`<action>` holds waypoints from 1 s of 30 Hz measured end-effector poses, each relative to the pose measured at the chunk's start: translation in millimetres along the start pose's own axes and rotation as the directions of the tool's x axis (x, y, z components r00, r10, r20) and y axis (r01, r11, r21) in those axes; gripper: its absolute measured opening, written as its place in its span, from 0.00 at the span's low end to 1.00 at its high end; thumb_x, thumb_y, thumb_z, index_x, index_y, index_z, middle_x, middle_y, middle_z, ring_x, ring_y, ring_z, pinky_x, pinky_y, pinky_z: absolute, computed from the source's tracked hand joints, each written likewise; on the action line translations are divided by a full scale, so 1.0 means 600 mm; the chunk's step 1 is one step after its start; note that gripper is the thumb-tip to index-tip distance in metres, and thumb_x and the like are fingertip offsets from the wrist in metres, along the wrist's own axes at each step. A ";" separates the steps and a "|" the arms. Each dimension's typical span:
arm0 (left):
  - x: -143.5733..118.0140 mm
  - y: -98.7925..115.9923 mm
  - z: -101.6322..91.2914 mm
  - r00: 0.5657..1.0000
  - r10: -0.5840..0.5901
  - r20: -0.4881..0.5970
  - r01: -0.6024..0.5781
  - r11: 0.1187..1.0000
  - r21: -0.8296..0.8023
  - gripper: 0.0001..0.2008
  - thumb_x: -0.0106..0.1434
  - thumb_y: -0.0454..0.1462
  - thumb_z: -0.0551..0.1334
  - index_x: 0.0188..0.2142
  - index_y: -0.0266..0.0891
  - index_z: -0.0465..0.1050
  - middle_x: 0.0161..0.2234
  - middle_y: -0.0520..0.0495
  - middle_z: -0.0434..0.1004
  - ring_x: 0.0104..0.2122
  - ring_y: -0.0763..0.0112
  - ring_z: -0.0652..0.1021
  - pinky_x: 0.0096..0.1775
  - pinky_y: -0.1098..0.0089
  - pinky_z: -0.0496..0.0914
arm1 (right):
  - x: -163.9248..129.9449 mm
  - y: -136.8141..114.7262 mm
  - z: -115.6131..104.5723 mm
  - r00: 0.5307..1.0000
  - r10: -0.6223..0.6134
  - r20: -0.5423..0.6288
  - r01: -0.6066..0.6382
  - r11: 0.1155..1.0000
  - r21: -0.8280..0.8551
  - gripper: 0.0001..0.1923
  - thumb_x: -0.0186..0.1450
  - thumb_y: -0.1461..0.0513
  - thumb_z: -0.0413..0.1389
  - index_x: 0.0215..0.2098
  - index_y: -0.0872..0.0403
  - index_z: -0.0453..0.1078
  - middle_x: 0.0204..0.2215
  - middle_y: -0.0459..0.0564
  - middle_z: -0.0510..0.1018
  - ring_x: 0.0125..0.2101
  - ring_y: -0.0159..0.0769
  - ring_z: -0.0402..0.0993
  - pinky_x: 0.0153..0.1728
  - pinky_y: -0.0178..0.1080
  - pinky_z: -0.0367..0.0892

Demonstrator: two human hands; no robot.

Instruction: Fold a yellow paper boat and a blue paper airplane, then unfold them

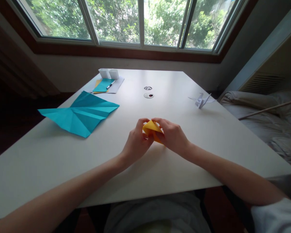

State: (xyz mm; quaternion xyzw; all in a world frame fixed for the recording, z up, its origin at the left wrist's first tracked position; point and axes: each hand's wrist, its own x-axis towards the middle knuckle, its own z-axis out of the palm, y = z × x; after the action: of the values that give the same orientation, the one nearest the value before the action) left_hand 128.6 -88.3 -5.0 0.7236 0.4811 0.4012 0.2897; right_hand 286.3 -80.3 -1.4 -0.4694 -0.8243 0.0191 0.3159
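A folded piece of yellow origami paper point(152, 126) is held up between both hands, just above the front middle of the white table point(126, 181). My left hand point(137, 140) pinches its left side, fingertips at the top and thumb below. On the other side, my right hand point(173, 134) grips the right part of the paper, with its index finger along the upper edge. A lower corner of the yellow paper sticks out under the right hand. The fingers hide part of its folds.
A large creased turquoise paper point(87, 113) lies at the left. Behind it are stacked sheets point(103, 85) with a pen point(111, 84) and small white boxes point(113, 74). A white paper crane point(200, 101) stands at the right. Two round discs point(148, 95) sit mid-table.
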 end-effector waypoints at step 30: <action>0.005 -0.018 -0.016 0.983 0.025 0.184 0.045 0.929 -0.367 0.17 0.56 0.37 0.60 0.45 0.43 0.62 0.40 0.48 0.69 0.31 0.73 0.76 0.30 0.72 0.74 | 0.003 0.044 0.005 0.980 0.157 0.122 -0.198 0.690 0.697 0.16 0.55 0.68 0.52 0.42 0.53 0.66 0.34 0.47 0.78 0.30 0.33 0.74 0.28 0.33 0.67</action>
State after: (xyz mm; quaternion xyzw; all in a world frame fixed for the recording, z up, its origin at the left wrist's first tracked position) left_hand 116.0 -81.4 -7.8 0.6879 0.3716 0.4140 0.4662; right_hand 304.1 -63.5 -11.7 -0.3898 -0.7130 0.3751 0.4461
